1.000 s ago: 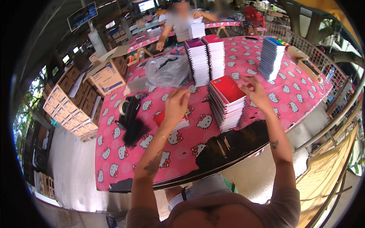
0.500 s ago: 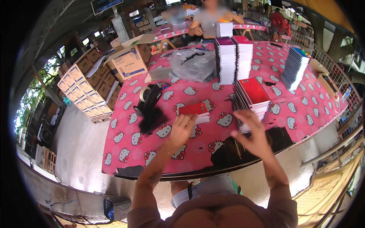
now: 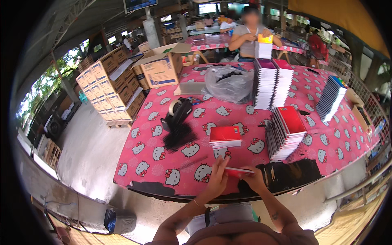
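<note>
Red notebook (image 3: 240, 171) in hand, on your side of the low red pile (image 3: 225, 136)

Your right hand (image 3: 254, 179) grasps the red notebook by its right end, fingers closed on it. Your left hand (image 3: 217, 179) is at the opposite end, fingers extended; whether they grip it, I cannot tell. The low red pile sits on the pink counter (image 3: 131, 156) just beyond the notebook. Left of that pile lies a black wiry bundle (image 3: 179, 136); right of it stands a red-topped stack (image 3: 288, 132). Behind the pile and leftward is a tape dispenser (image 3: 179, 113); well to its right, a blue-topped stack (image 3: 331, 99). Farther behind the pile come a clear plastic bag (image 3: 229, 86) and, rightward, a purple-topped stack (image 3: 264, 85). Beyond it to the left stands an open carton (image 3: 164, 71); beyond it to the right, a co-worker (image 3: 250, 51).
</note>
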Action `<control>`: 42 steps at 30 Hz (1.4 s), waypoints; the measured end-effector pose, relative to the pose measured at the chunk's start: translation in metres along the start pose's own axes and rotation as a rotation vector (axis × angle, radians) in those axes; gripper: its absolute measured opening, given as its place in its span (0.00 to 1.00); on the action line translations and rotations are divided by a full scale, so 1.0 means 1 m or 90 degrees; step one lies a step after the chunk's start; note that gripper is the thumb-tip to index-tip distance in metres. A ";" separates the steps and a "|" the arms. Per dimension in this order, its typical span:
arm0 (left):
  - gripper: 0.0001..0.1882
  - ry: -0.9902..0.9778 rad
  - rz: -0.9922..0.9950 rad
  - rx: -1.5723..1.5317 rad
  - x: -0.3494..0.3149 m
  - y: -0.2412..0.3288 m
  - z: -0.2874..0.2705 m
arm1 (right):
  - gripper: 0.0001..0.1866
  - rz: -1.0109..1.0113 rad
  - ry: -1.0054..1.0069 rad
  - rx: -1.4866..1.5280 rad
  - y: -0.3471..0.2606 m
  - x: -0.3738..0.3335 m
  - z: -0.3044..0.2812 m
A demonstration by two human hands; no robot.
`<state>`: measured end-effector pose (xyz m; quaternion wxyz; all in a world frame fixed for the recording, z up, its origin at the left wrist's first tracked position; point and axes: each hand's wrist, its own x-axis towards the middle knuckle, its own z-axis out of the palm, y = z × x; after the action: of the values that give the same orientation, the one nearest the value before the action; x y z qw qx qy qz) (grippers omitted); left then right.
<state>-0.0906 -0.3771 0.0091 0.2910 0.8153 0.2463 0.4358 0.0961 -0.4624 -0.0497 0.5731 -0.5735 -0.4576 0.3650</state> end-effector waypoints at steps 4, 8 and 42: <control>0.21 -0.015 -0.091 0.393 0.019 -0.068 -0.056 | 0.12 0.009 0.030 0.004 -0.035 0.000 0.002; 0.12 -0.014 0.000 0.400 0.006 -0.105 -0.076 | 0.14 -0.004 -0.001 0.007 -0.033 0.004 0.012; 0.13 -0.047 0.023 0.126 0.006 -0.011 -0.067 | 0.14 -0.002 -0.021 0.009 -0.025 0.002 0.013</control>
<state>-0.1466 -0.3480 0.0357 0.2103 0.8598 0.2624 0.3842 0.0818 -0.4584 -0.0252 0.5700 -0.5626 -0.4656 0.3766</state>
